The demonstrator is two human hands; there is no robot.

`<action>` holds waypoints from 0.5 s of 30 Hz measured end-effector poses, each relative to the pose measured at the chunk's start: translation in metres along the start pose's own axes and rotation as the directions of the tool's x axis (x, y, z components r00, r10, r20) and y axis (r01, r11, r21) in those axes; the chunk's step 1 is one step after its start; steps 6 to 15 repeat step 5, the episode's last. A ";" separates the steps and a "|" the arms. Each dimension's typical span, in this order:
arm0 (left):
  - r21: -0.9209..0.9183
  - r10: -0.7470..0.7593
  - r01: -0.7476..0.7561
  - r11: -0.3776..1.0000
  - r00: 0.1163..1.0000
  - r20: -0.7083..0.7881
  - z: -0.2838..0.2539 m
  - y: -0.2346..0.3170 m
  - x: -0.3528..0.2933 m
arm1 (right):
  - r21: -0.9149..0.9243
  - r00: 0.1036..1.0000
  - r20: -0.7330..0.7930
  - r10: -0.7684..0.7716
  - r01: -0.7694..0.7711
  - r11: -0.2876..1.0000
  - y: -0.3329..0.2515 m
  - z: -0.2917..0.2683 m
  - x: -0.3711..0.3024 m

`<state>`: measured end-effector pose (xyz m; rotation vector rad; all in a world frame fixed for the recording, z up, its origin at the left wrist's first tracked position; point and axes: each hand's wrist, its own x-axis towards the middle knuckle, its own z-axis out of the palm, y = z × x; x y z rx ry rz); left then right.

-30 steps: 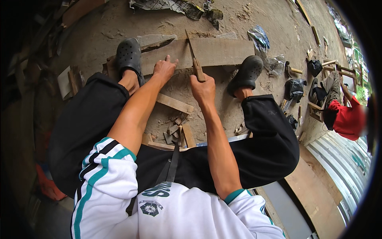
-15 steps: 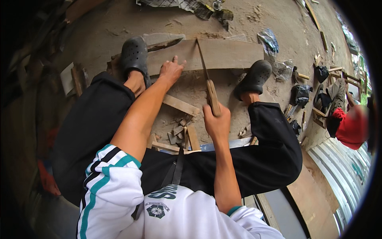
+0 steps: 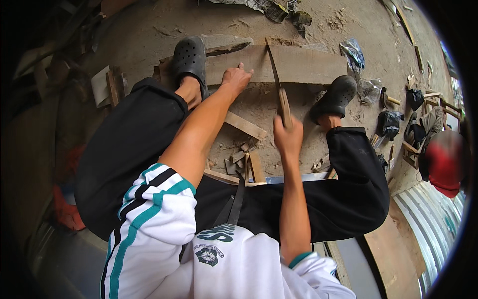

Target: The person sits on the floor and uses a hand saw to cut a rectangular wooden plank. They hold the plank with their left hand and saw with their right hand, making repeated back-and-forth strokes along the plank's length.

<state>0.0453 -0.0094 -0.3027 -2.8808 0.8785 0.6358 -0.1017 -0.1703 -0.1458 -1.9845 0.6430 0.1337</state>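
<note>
A long flat wooden board [image 3: 313, 66] lies across the ground in front of me, under my two feet. My left hand [image 3: 236, 79] rests on its near edge, left of the middle, with fingers stretched out. In my right hand [image 3: 289, 134] is a handsaw, its wooden handle [image 3: 285, 107] gripped in closed fingers. The thin saw blade [image 3: 274, 65] crosses the board near its middle, tip past the far edge. How deep the blade sits in the wood cannot be made out. My dark clogs [image 3: 189, 61] press on or beside the board's ends.
A short wooden strip [image 3: 245, 125] and several offcuts [image 3: 239, 157] lie between my legs. Right of the board are crumpled clear plastic [image 3: 369, 90], a hammer [image 3: 389, 98] and black bags [image 3: 390, 122]. A person in a red cap [image 3: 444, 172] sits at the far right.
My right hand has pushed the saw a little farther away across the board. My left hand keeps its place on the wood. The whole view has shifted slightly.
</note>
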 end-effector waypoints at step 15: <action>-0.047 -0.026 0.027 0.999 0.999 0.034 -0.001 0.003 0.003 | -0.021 0.992 -0.036 -0.123 0.122 0.992 -0.005 0.004 0.024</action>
